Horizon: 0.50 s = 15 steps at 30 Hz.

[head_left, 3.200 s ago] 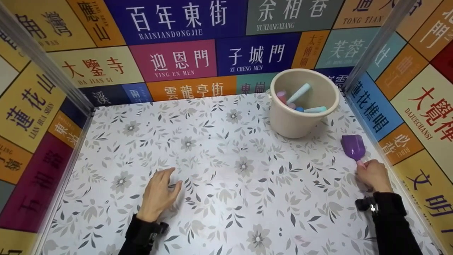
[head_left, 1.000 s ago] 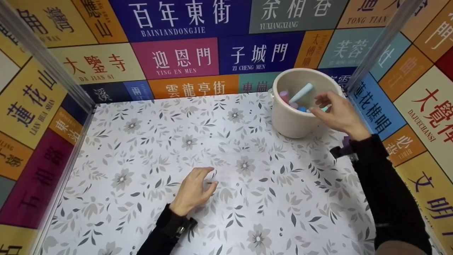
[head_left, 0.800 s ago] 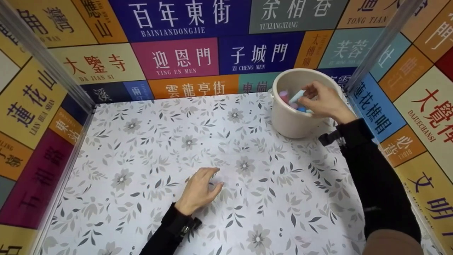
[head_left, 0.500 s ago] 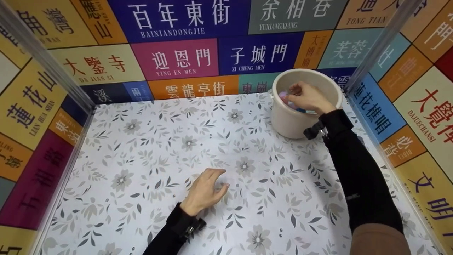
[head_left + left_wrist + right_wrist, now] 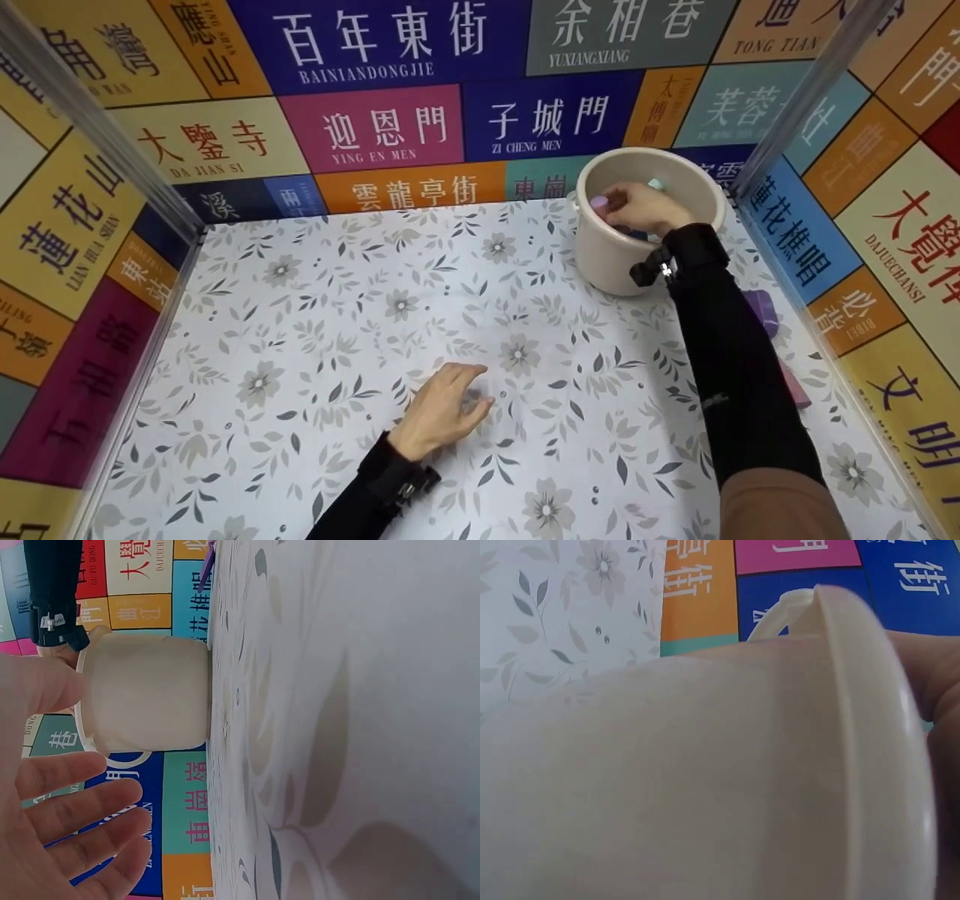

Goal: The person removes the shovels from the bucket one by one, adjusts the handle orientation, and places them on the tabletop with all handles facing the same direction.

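At the back right of the table stands a cream bucket (image 5: 611, 262). My right hand (image 5: 645, 208) reaches into it over the near rim, fingers bent, fingertips right at a stick-like piece (image 5: 598, 202) with a lilac end. Whether they pinch it I cannot tell, since the bucket wall covers the fingers in the right wrist view. Behind the hand shows the tip of a pale turquoise stick (image 5: 656, 184). My left hand (image 5: 442, 409) hovers near the table's middle with relaxed, slightly spread fingers, holding nothing. In the left wrist view its fingers (image 5: 90, 806) overlap the bucket's side.
Partly hidden by the right sleeve lies a purple scoop (image 5: 763, 311) with a pink handle (image 5: 795, 386), near the right wall. Panels with printed characters enclose the back and both sides. A floral sheet (image 5: 322, 315) covers the table.
My right hand has left the scoop, risen over the bucket and crossed inside it to the lilac-ended piece, sinking lower. My left hand has drifted right.
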Each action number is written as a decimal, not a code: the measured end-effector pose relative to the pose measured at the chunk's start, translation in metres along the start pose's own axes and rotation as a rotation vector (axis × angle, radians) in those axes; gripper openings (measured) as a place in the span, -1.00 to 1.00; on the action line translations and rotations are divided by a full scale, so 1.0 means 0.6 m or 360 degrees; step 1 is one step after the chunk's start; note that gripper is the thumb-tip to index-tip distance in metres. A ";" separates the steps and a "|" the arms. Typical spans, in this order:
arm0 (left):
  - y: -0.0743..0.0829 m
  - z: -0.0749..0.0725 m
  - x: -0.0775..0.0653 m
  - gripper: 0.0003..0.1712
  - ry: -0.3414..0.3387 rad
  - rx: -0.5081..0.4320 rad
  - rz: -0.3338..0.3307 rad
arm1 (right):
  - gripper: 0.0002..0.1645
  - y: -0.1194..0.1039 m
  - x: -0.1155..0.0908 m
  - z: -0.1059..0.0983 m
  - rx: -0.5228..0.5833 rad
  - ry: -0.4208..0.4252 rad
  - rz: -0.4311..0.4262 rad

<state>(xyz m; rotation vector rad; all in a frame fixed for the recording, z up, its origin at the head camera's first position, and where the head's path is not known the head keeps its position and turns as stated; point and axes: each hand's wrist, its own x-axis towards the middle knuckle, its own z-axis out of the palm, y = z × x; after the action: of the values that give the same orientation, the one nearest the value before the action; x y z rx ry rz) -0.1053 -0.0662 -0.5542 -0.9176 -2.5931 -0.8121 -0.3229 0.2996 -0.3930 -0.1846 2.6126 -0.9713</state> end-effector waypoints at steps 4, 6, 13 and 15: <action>0.001 0.001 -0.001 -0.51 -0.0021 0.0012 -0.0004 | -0.33 0.001 0.009 0.004 -0.0004 -0.0002 0.0008; 0.001 0.002 -0.001 -0.50 -0.0024 0.0021 -0.0004 | -0.35 0.002 0.013 0.006 -0.0043 -0.0004 0.0019; 0.001 0.002 -0.001 -0.50 -0.0054 0.0006 -0.0026 | -0.30 0.012 0.017 0.010 -0.0123 -0.0009 0.0055; 0.000 0.002 0.000 -0.50 -0.0058 -0.0001 -0.0028 | -0.33 0.015 0.017 0.011 -0.0107 0.0007 0.0046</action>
<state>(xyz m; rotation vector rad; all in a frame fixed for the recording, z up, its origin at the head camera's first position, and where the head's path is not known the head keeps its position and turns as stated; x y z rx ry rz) -0.1051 -0.0653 -0.5550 -0.9193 -2.6361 -0.8080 -0.3298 0.3002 -0.4064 -0.1613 2.6461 -0.8758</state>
